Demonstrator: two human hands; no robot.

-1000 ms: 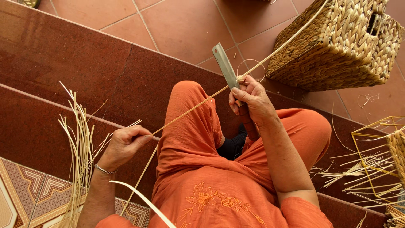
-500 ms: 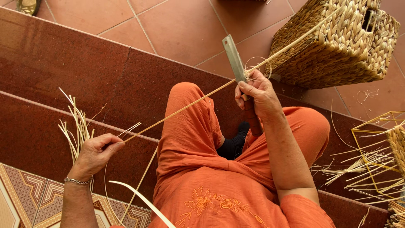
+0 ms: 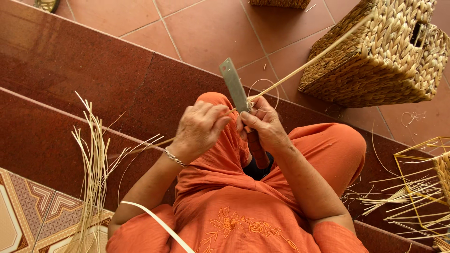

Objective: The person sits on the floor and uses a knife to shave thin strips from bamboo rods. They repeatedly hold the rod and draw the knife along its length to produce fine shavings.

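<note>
Red-brown stone steps are lying under a seated person in orange, and a long pale cane strip [image 3: 300,65] is running across the knees. Left hand [image 3: 199,129] is pinching it beside the knife [image 3: 236,86], which the right hand [image 3: 265,124] is gripping upright. Nearby, a woven basket [image 3: 384,56] is standing.

right: woven basket [image 3: 384,56] blocks | left: loose strips [image 3: 93,159] | ahead: open tiles [image 3: 187,28]

Left hand [image 3: 199,129] pinching cane strip [image 3: 300,68], right hand [image 3: 262,124] gripping knife [image 3: 234,84], seemingly touching
</note>
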